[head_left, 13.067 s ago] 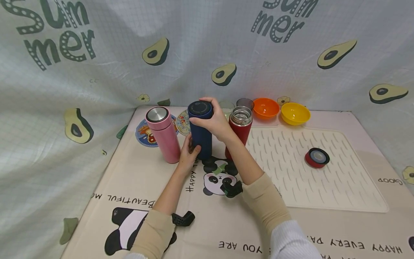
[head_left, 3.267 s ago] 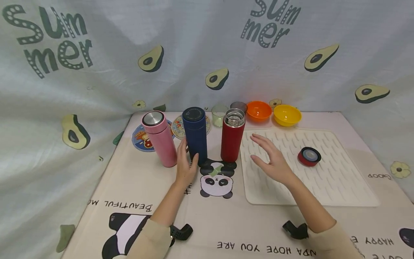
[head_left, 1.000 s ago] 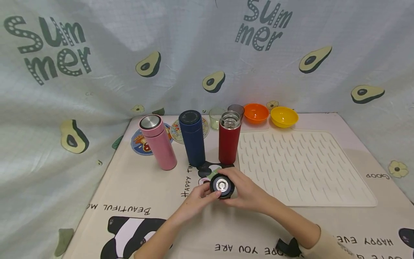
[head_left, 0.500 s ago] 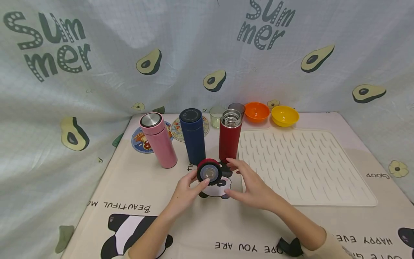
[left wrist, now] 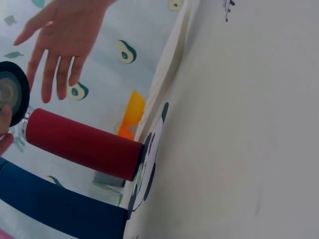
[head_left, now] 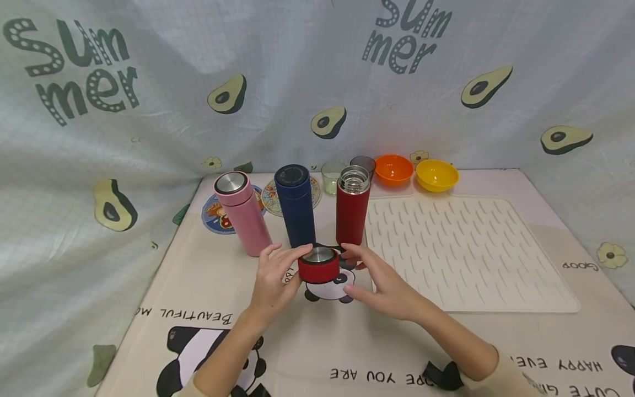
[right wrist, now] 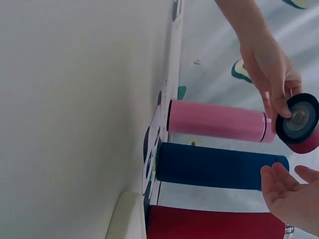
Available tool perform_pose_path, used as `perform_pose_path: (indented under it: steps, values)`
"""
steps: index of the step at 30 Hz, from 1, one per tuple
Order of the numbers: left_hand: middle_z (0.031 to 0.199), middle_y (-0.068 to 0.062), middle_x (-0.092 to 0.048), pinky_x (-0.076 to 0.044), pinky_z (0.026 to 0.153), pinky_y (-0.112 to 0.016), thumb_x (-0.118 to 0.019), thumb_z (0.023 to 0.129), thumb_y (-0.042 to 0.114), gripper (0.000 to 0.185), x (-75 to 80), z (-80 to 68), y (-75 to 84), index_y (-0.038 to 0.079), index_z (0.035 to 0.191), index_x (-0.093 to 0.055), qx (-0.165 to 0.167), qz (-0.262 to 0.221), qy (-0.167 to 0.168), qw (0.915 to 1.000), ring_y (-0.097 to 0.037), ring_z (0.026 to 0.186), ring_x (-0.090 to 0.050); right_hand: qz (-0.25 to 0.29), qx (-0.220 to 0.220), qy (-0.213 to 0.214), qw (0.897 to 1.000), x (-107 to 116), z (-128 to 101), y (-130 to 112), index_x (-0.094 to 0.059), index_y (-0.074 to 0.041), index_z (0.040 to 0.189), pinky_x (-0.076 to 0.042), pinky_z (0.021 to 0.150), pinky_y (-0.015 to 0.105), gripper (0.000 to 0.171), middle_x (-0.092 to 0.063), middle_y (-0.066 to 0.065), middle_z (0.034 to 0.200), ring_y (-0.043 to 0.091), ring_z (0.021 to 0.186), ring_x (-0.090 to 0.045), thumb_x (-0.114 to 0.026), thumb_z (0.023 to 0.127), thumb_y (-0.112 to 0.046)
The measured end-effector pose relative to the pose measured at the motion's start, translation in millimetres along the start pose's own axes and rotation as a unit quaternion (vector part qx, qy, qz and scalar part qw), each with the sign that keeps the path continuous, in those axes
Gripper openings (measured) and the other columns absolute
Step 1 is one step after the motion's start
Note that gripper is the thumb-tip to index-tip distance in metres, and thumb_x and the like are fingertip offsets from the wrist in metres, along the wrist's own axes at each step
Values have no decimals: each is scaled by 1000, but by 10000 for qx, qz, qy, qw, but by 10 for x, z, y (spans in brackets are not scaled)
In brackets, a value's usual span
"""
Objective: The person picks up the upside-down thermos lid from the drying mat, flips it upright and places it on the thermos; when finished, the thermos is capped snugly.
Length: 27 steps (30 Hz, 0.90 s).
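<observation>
A red bottle lid (head_left: 319, 271) with a steel top is pinched between the thumb and fingers of my left hand (head_left: 272, 282), raised off the table with its steel top upward. Its dark-rimmed underside (right wrist: 299, 118) shows in the right wrist view. My right hand (head_left: 387, 286) hovers just right of the lid, fingers spread and apart from it; the left wrist view shows its palm (left wrist: 72, 32). Behind the lid stands the red bottle (head_left: 353, 215), upright, with its bare steel mouth uncovered. Left of it are the capped blue bottle (head_left: 296, 212) and the capped pink bottle (head_left: 245, 220).
A cream ribbed mat (head_left: 466, 253) covers the table's right part. Along the back stand an orange bowl (head_left: 394, 171), a yellow bowl (head_left: 437, 176), a clear glass (head_left: 331, 179) and a dark glass (head_left: 364, 161). Two round coasters lie behind the pink and blue bottles.
The lid has left the mat, where it lay earlier, and was held by both hands a second ago. My right hand let go; the left has since turned the lid steel side up.
</observation>
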<state>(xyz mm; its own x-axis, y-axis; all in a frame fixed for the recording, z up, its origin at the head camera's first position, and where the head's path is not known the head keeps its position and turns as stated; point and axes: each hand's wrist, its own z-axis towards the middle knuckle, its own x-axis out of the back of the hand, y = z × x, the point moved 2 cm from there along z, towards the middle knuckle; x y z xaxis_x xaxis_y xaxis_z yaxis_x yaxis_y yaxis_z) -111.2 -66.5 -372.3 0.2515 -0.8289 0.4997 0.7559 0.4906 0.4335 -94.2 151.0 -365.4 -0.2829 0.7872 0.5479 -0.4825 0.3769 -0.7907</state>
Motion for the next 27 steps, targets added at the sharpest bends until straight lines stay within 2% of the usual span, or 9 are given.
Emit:
perform_pose_path:
  steps: [3,6,8,11,16,19,23,27]
  values:
    - [106,-7,-67,-35,93,-45,-71,75,-1,37,-8,11,27,6,110,-65,-789,226,-23,9966,-21,97,-62,110,112,-147,9998,-16,8,-45,-31,-21,140,-44,89,35,68,-49,-6,125,12,112,-46,-66,82,-20]
    - [105,-7,-67,-37,89,-47,-61,87,9,22,-15,33,65,8,109,-65,-1582,531,157,9859,-21,94,-63,113,208,-307,9992,-34,8,-90,-30,-19,140,-44,88,34,72,-48,-5,126,12,109,-46,-69,80,-25]
    - [104,-7,-67,-38,87,-46,-55,92,15,20,-19,47,90,8,108,-66,-1935,655,320,9784,-21,93,-63,98,277,-375,9989,-47,9,-117,-30,-16,140,-44,88,33,74,-46,-4,128,12,109,-46,-71,79,-27]
    - [103,-7,-68,-39,85,-46,-54,93,15,20,-23,67,117,8,107,-67,-2211,753,494,9711,-21,93,-63,95,366,-377,9986,-67,14,-141,-29,-14,141,-44,90,34,77,-43,-2,133,14,112,-46,-72,78,-29]
    - [104,-7,-67,-39,86,-45,-55,92,15,20,-49,77,138,8,107,-67,-2351,768,467,9678,-21,96,-62,181,489,-99,9986,-86,39,-167,-34,-16,138,-45,89,32,75,-45,-3,132,18,112,-48,-75,76,-25]
    - [105,-6,-67,-39,86,-46,-57,91,15,19,-69,71,135,9,106,-68,-2333,706,393,9690,-22,97,-61,131,597,107,9981,-80,53,-179,-38,-15,135,-47,85,30,71,-48,-2,128,17,108,-51,-76,75,-24]
    - [115,-8,-63,-38,89,-46,-64,86,15,26,-96,69,108,10,112,-64,-1972,536,69,9789,-24,106,-56,-11,726,342,9968,-32,86,-156,-44,-12,130,-49,82,30,67,-52,0,122,15,104,-52,-77,73,-19]
    - [125,-12,-54,-39,90,-41,-73,77,13,46,-137,77,60,6,120,-58,-1342,295,-232,9902,-26,114,-49,7,687,612,9958,86,149,-116,-46,-7,127,-49,83,31,64,-54,4,118,15,103,-52,-78,71,-12]
